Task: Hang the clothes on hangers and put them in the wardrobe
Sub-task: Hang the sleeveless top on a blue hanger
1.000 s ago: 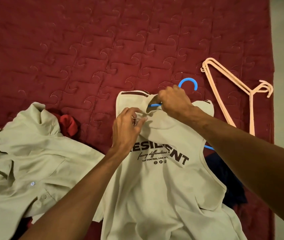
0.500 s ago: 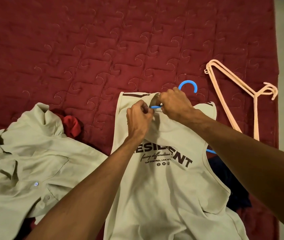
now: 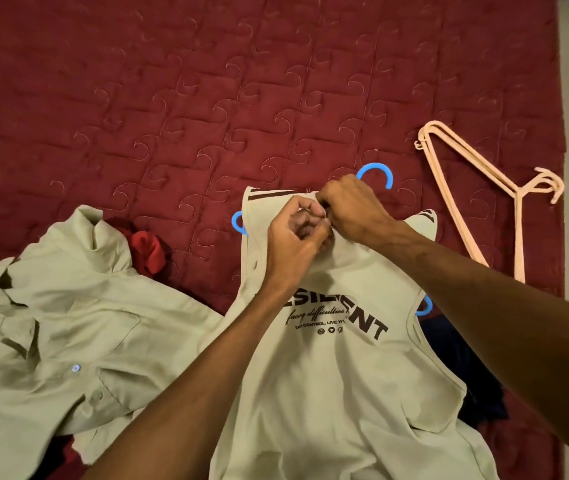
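The left hand and right hand pinch the neckline of the vest. The hanger lies crosswise inside the vest, its hook just beyond the right hand.

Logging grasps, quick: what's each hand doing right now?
Left hand: closed, pinching the T-shirt at its neckline.
Right hand: closed, gripping the same neckline just below the blue hanger hook.

We tag the sleeveless top as soft matt beige cloth, its print flat and dark. We log the blue hanger as smooth plastic with slight gloss, the peach hangers as duller plastic. The bedspread is quilted maroon cloth with a faint sheen, the button shirt matt woven cloth, its button glossy.
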